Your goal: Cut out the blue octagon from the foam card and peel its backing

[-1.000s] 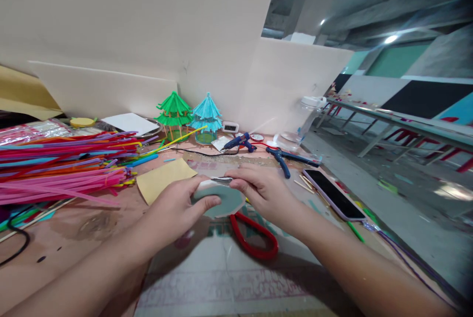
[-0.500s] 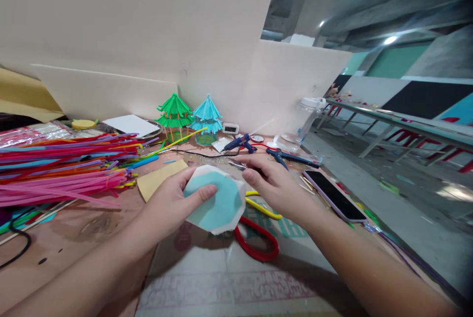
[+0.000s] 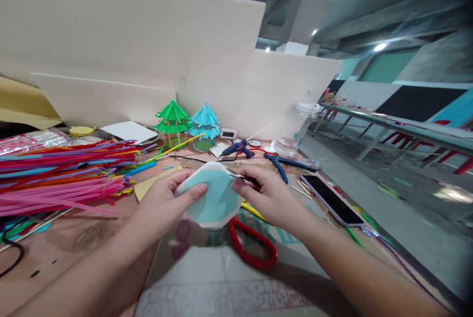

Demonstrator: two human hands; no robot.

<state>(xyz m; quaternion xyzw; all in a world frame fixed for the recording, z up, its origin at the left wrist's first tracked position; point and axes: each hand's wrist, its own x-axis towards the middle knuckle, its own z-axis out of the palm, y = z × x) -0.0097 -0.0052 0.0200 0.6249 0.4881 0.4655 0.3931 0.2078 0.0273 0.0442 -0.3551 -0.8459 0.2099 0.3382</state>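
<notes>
Teal card polygon [image 3: 214,198] with a white border sits between both hands, raised just above the counter's near middle, its flat face tilted toward the camera. Left hand [image 3: 166,203] pinches its left edge, thumb pressed on the teal face, fingers behind. Right hand [image 3: 268,193] is closed round a small metal blade or scissor tip [image 3: 236,175] that meets the polygon's upper right edge; which tool it is I cannot tell. So the card lies left of the right hand, and the left hand bears it. Beneath it lie red-handled scissors [image 3: 254,243] and a yellow handle [image 3: 253,210]. Rightward, near the counter's right edge, rests a phone [image 3: 332,200]; farther back a blue glue gun [image 3: 236,148] and blue pliers [image 3: 283,164]. Coloured straws [image 3: 62,171] pile at the left edge, and two paper pagodas [image 3: 188,122] stand at the back wall
</notes>
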